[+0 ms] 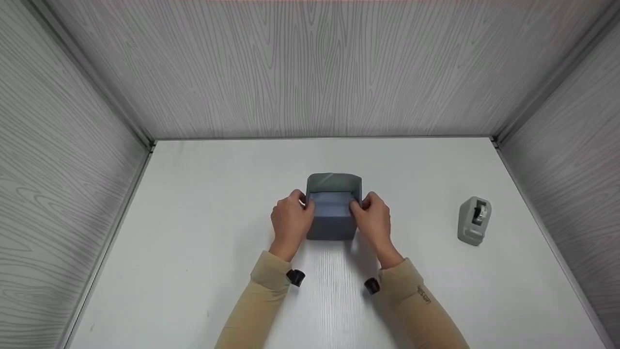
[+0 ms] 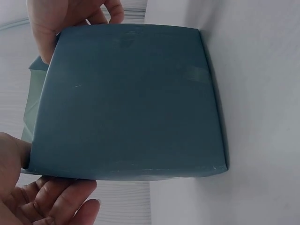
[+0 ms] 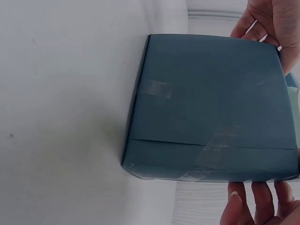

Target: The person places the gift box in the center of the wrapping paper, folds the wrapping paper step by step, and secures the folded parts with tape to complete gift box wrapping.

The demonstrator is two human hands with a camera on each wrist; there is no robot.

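A small blue-grey cardboard box stands upright on the table, its lid flap raised at the back with a paler green inner side. My left hand grips its left side near the top, thumb at the upper edge and fingers along the outside. On the opposite side my right hand holds it in the same way. The left wrist view shows a broad plain face of the box. In the right wrist view a strip of clear tape lies across the face near its bottom edge.
A grey tape dispenser with a roll in it sits on the right part of the white table. Wood-grain panels enclose the table at the back and both sides.
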